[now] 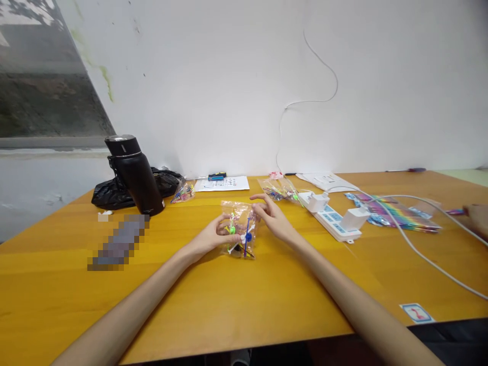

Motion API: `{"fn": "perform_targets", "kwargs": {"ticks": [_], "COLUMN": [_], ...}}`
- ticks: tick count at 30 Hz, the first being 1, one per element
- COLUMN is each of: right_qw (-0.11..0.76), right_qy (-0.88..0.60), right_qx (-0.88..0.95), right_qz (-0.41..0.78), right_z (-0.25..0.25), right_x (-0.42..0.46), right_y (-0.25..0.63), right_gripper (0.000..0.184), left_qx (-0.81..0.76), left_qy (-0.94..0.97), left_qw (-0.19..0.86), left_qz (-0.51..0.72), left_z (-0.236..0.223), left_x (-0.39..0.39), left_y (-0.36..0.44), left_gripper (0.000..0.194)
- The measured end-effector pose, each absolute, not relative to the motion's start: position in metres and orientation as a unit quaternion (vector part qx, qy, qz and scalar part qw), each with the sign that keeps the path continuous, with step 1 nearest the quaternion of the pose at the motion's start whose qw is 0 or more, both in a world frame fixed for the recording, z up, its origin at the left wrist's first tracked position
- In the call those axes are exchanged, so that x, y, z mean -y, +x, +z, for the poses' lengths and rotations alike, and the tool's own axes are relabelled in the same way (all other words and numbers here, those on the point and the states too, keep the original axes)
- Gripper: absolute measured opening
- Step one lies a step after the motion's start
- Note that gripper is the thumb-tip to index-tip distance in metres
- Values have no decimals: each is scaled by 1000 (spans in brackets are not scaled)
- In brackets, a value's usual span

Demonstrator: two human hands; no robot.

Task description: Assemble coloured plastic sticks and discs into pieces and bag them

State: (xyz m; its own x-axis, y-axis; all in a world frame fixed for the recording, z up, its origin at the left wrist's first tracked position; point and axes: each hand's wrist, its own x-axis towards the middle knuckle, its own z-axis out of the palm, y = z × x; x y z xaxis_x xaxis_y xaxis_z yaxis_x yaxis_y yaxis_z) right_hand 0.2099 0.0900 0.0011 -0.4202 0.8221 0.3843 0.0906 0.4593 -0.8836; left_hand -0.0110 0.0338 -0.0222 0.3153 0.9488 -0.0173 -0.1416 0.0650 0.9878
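Packet (pixel 243 223) sits in left hand (pixel 209 237) (printed sheet (pixel 232 184) unreadable).

Nothing legible

Print on the paper sheets (pixel 240 183) and blue labels (pixel 334 218) of the power strip (pixel 348 236) is too small to read. A sticker (pixel 417 313) near the front edge of the table (pixel 198 317) shows a red figure inside a blue border.

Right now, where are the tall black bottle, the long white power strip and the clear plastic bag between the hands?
Tall black bottle (pixel 138 179): head view, middle of its body.
Long white power strip (pixel 332 220): head view, top face.
Clear plastic bag (pixel 241 218): head view, upper wall.
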Motion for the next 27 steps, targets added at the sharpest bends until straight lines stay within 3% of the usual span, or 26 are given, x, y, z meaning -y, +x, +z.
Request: {"fn": "perform_targets", "kwargs": {"ticks": [7, 12, 18, 23, 27], "right_qw": [367, 362, 413, 544, 559], "right_qy": [-289, -259, -321, -417, -470], "right_qx": [667, 670, 662, 604, 568], "right_qz": [580, 594, 537, 407, 380], "right_z": [-24, -29, -15, 1, 4], "right_x": [-84, -74, -99, -133, -143], "right_y": [190, 178, 201, 250, 271], "right_gripper": [56, 48, 47, 46, 42], "left_qx": [-379, -382, -376, -395, -406], "left_qy": [497, 518, 430, 415, 432], "left_qw": [543, 529, 575, 577, 572], "left_qz": [560, 553, 585, 581, 567], "left_z": [-27, -30, -34, -33, -35], "left_x": [-45, -46, -50, -51, -52], "left_y": [-14, -12, -14, -16, -15], "left_gripper": [54, 53, 44, 42, 41]}}
